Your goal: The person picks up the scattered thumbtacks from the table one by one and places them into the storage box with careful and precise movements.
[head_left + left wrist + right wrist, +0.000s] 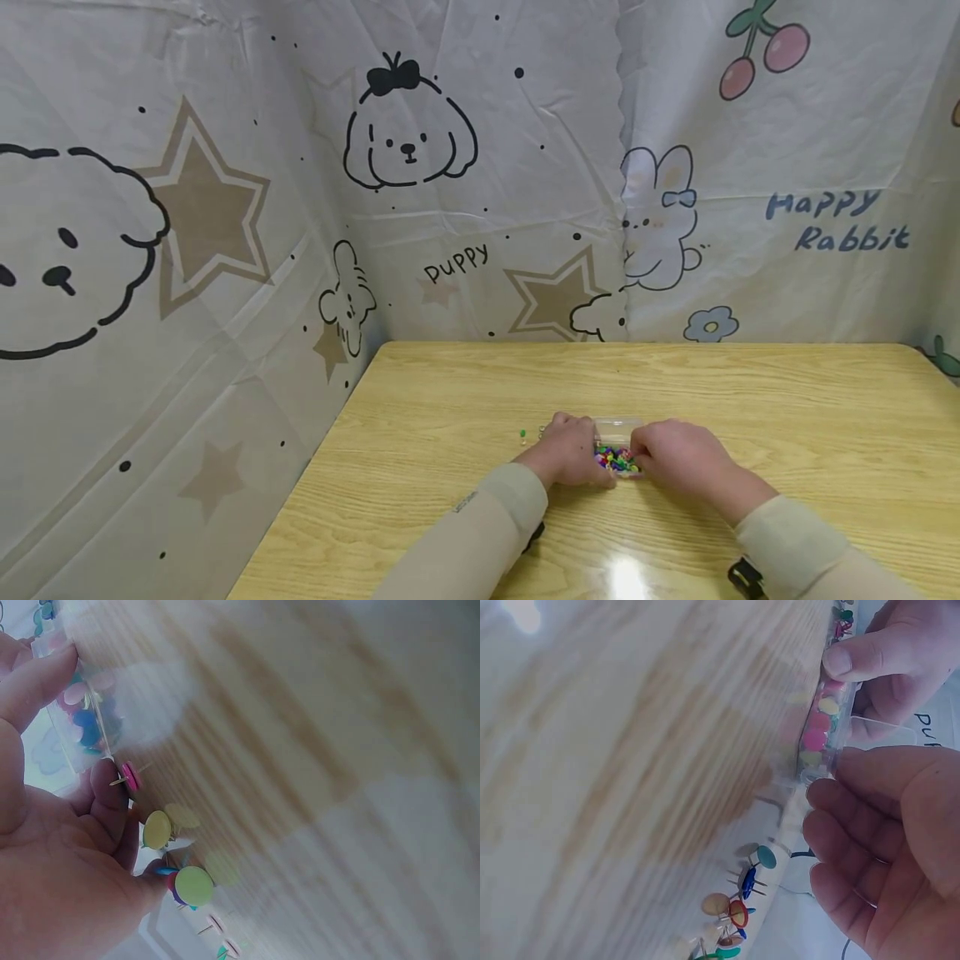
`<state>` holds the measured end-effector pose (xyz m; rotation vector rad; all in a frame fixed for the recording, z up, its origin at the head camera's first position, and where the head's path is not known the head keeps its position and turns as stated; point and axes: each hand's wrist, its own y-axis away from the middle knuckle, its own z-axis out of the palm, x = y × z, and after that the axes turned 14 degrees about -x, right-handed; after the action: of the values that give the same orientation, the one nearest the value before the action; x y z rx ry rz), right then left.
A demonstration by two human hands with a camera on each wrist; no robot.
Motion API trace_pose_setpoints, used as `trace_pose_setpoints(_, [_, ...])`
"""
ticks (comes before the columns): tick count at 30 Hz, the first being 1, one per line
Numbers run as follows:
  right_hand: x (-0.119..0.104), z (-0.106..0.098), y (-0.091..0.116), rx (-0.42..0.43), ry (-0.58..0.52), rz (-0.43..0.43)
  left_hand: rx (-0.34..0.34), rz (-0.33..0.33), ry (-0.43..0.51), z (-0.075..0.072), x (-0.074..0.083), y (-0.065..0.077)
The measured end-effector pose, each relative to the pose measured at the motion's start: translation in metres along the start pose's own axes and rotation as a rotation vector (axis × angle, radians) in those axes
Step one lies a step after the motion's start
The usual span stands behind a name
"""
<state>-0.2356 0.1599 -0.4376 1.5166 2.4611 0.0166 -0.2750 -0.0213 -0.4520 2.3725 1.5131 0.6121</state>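
Fingers of the left hand (pixel 573 450): curled, gripping the left end of a small clear box (pixel 618 473), thumb along its near wall. Fingers of the right hand (pixel 682 458): bent inward, narrow, tips touching the box's right end; whether they also pinch anything cannot be told. Clear box: one, between the two sets of fingers, resting on the table, its clear lid (pixel 617 430) raised on the side beyond the fingertips. Contents: multicoloured thumbtacks (pixel 615 458), heaped between the fingers, among them green, yellow, pink and blue. Loose tacks near the left fingers, per the left wrist view: one pink tack (pixel 132 776) just beside the fingertips, one yellow tack (pixel 157 829), one light green tack (pixel 194 886), with others behind. Loose tacks near the right fingers, per the right wrist view: one teal tack (pixel 766 857), one blue tack (pixel 748 883), one red-rimmed tack (pixel 739 913), others partly cut off by the frame. Table (pixel 450 392): yellow wood grain, beneath both hands. Cloth (pixel 540 192): white, printed with cartoon animals and stars, well beyond the fingers. Sleeves (pixel 472 533): pale, two, behind the fingers.
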Motion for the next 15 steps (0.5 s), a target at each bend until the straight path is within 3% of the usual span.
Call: trace_pose_setpoints(15, [0.002,0.0054,-0.0028,0.028,0.024,-0.01,0.0,0.006,-0.004,-0.0004,-0.0004,0.0011])
